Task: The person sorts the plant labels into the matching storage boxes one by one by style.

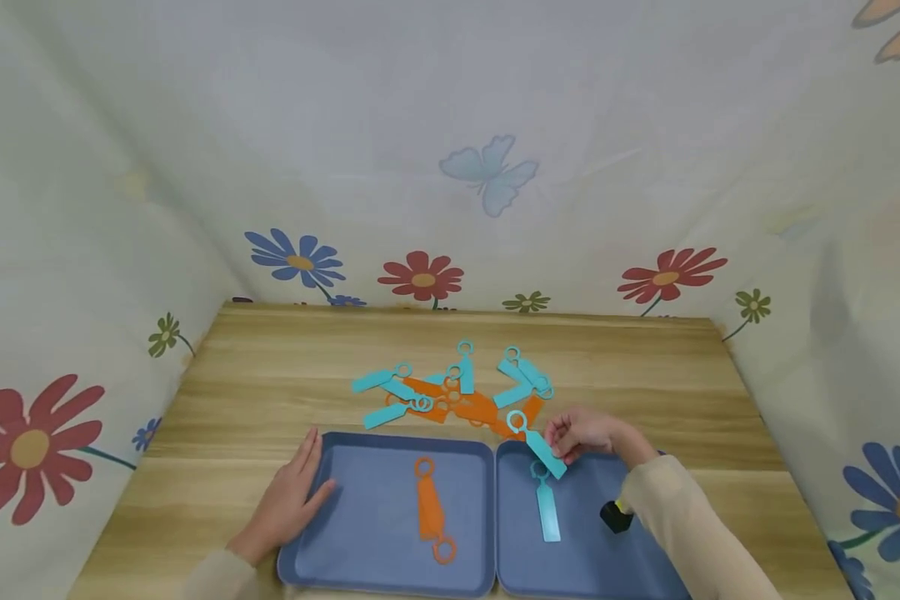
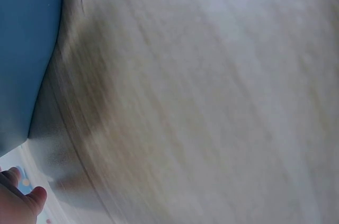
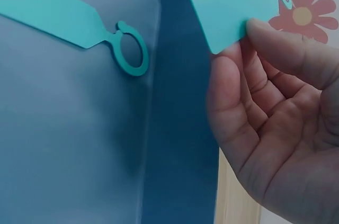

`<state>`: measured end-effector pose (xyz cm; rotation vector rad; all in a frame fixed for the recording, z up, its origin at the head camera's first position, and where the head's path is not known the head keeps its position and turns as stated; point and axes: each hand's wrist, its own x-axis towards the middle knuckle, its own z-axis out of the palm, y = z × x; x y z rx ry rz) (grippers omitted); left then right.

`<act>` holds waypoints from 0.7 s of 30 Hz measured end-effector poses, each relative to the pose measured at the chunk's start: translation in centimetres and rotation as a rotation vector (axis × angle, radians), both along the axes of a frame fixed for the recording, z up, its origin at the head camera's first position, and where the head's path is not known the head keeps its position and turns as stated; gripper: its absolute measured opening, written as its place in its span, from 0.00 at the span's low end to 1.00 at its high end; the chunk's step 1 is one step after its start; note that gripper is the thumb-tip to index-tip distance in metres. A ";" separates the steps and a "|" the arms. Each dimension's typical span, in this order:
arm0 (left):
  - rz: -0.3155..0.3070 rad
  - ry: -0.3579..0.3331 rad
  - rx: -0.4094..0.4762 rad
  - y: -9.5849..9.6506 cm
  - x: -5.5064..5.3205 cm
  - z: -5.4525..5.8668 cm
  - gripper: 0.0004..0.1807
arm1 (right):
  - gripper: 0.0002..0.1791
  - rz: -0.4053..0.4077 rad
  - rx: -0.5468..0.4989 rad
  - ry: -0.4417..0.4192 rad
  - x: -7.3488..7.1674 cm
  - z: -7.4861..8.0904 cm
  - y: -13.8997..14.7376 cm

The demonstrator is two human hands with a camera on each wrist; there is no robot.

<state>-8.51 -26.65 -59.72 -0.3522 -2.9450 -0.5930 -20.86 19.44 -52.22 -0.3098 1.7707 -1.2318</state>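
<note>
My right hand [image 1: 588, 432] pinches a turquoise ring-ended tag [image 1: 546, 455] between thumb and fingers, over the far edge of the right blue tray [image 1: 585, 562]. In the right wrist view the thumb lies on the tag's flat end, its ring pointing away. Below it, another turquoise tag [image 1: 548, 512] lies flat in that tray. Orange tags [image 1: 430, 508], seemingly two overlapped with a ring at each end, lie in the left blue tray [image 1: 360, 533]. Beside that tray's left rim rests my left hand [image 1: 288, 498], fingers extended and holding nothing.
Behind the trays, a loose pile of turquoise tags [image 1: 386, 415] and orange tags [image 1: 480, 408] spreads over the wooden table [image 1: 270, 375]. A small black block [image 1: 616, 517] shows beside the right sleeve. Flower-printed cloth [image 1: 487, 250] encloses the table's back and sides.
</note>
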 end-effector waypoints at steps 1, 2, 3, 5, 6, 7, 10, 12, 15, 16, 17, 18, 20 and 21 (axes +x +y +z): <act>-0.002 -0.003 0.001 0.0 0.0 0.1 0.38 | 0.04 -0.002 0.014 0.007 0.2 0.0 0.0; -0.001 -0.008 -0.002 0.0 0.1 0.1 0.38 | 0.03 -0.005 0.028 0.011 0.5 0.0 0.1; 0.004 -0.015 -0.005 0.1 0.1 0.1 0.38 | 0.03 -0.005 0.034 0.011 0.7 -0.1 0.1; 0.014 -0.027 -0.005 0.1 0.1 0.1 0.38 | 0.04 -0.006 0.047 0.023 1.1 -0.2 0.1; 0.018 -0.033 -0.008 0.1 0.1 0.2 0.38 | 0.04 -0.001 0.054 0.023 1.3 -0.2 0.1; 0.021 -0.037 -0.005 0.1 0.3 0.1 0.38 | 0.03 0.004 0.061 0.020 1.6 -0.3 0.0; 0.030 -0.045 -0.010 0.0 0.7 0.1 0.38 | 0.04 0.017 0.082 0.020 2.3 -0.6 -0.1; 0.031 -0.046 -0.013 -0.1 0.9 0.0 0.38 | 0.04 0.028 0.097 0.027 2.8 -0.7 -0.2; 0.031 -0.048 -0.022 -0.1 0.9 0.0 0.38 | 0.04 0.034 0.129 0.051 3.4 -0.7 -0.3; 0.031 -0.048 -0.025 -0.1 0.8 -0.1 0.38 | 0.04 0.039 0.142 0.063 3.5 -0.7 -0.4; 0.030 -0.049 -0.026 -0.1 0.7 -0.1 0.38 | 0.04 0.044 0.154 0.076 3.7 -0.7 -0.4; 0.029 -0.050 -0.026 -0.1 0.6 -0.1 0.38 | 0.05 0.050 0.165 0.085 3.8 -0.7 -0.4; 0.027 -0.048 -0.022 0.1 0.4 0.0 0.38 | 0.05 0.058 0.188 0.105 4.0 -0.7 -0.4; 0.029 -0.049 -0.019 0.1 0.3 -0.1 0.38 | 0.05 0.061 0.197 0.117 4.1 -0.7 -0.4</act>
